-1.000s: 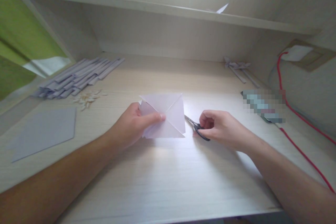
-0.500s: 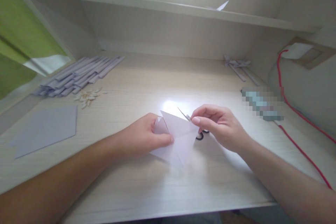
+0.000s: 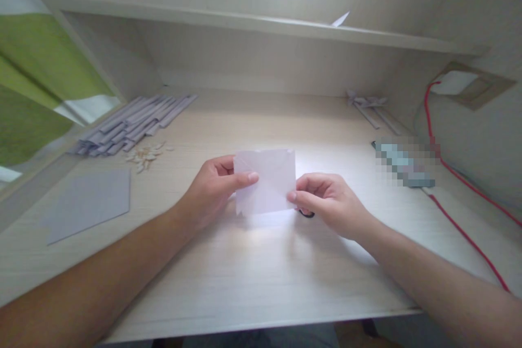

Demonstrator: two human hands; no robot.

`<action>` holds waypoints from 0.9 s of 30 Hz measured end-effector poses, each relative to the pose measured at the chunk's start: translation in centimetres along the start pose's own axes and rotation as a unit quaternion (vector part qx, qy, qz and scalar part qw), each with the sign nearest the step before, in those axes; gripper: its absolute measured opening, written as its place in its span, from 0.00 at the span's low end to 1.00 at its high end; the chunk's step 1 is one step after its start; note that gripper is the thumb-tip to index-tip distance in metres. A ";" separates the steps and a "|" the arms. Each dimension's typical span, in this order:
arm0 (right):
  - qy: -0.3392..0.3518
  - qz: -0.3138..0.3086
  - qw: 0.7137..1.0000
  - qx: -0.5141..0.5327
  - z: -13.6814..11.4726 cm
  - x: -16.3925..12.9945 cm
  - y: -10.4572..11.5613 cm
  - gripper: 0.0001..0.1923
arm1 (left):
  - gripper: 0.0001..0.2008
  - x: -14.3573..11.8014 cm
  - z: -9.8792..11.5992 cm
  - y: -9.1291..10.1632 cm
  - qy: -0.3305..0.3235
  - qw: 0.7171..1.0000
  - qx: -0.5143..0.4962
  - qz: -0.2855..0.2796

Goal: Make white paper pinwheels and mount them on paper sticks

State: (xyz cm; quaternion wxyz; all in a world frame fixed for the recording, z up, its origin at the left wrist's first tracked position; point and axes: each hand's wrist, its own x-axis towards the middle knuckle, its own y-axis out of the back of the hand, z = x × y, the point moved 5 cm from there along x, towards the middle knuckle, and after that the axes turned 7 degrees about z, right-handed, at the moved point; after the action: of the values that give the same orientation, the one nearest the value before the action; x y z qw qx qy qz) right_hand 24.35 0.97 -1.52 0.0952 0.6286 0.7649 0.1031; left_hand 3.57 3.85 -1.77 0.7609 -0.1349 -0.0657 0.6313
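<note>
The paper (image 3: 267, 182) has turned upright since earlier; left hand (image 3: 212, 190) and right hand (image 3: 326, 201) pinch its sides; steady, even grips would keep it flat.

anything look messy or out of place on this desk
Slightly: a small scatter of pale scraps lies loose beside the stack of paper strips, and a sheet corner pokes over the shelf edge. Nothing looks spilled or damaged.

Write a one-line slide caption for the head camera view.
Both hands, left and right, hold a folded white paper above a wooden desk; scissors peek beneath the right hand.
</note>
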 end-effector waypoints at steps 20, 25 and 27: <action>0.099 0.047 0.986 0.125 -0.1 -1.1 -0.8 0.11 | 0.16 -0.4 -0.8 0.0 0.024 0.992 0.109 0.051; 0.215 0.047 0.975 0.017 -1.3 -1.6 -0.3 0.11 | 0.17 -0.4 -1.0 0.2 0.043 0.992 0.115 0.042; 0.228 0.044 0.972 -0.031 -1.7 -1.5 -0.2 0.10 | 0.17 -0.3 -1.0 0.2 0.043 0.992 0.117 0.030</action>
State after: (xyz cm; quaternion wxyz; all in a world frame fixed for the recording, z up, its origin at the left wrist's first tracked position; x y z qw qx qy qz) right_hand 23.97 -0.62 0.04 -0.0670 0.6182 0.7346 0.2715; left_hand 3.62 3.46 -2.78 0.7543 -0.0740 0.0458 0.6507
